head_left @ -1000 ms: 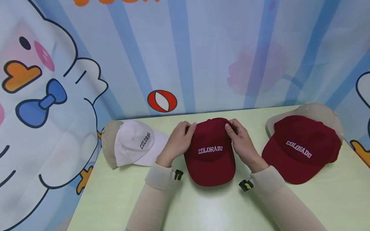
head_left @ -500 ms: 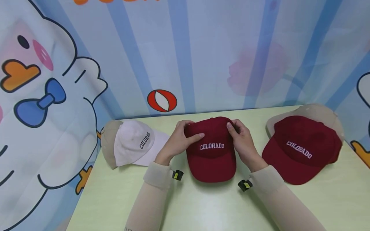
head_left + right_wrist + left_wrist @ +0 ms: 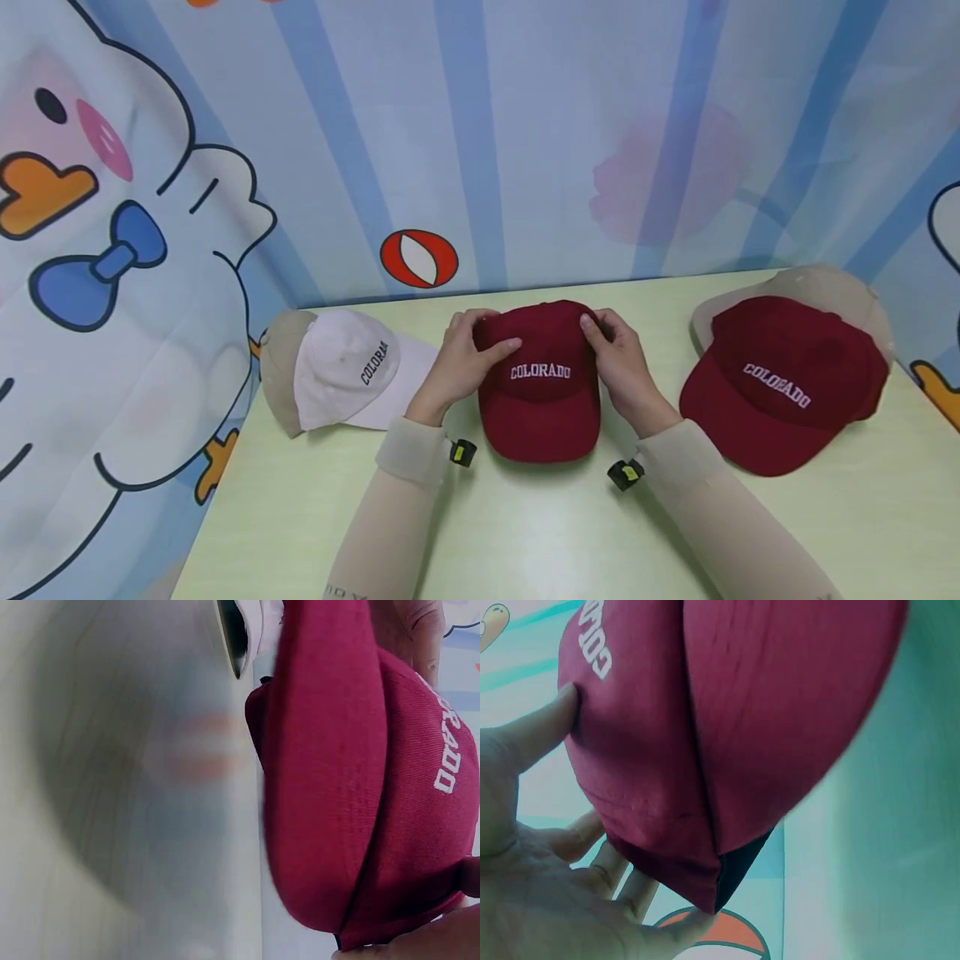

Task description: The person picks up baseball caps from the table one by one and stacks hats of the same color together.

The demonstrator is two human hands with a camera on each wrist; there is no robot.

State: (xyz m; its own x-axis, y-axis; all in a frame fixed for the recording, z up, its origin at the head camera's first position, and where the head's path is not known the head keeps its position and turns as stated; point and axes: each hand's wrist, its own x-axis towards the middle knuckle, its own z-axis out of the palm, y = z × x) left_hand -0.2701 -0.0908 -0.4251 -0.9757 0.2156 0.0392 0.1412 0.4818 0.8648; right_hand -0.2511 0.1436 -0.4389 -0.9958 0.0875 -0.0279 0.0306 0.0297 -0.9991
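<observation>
A dark red baseball cap (image 3: pixel 538 421) with white COLORADO lettering is held up between both hands, its brim towards me. My left hand (image 3: pixel 467 358) grips the crown's left side, thumb across the front and fingers behind. On the opposite side my right hand (image 3: pixel 621 358) pinches the crown with its thumb in front. The left wrist view shows the left thumb pressing the crown of the cap (image 3: pixel 645 735) near the lettering, fingers under its lower edge. In the right wrist view the brim of the cap (image 3: pixel 322 765) hangs over the table, which bears its shadow.
On the left of the pale table (image 3: pixel 525 533), a white cap (image 3: pixel 341 367) overlaps a beige cap (image 3: pixel 281 375). To the right another dark red cap (image 3: pixel 787 383) lies over a second beige cap (image 3: pixel 832 287). A cartoon-printed backdrop (image 3: pixel 555 150) stands behind the table.
My left thumb has slid from the crown's edge onto its front. The cap's brim has risen slightly and the cap has shifted a little left over the last half second.
</observation>
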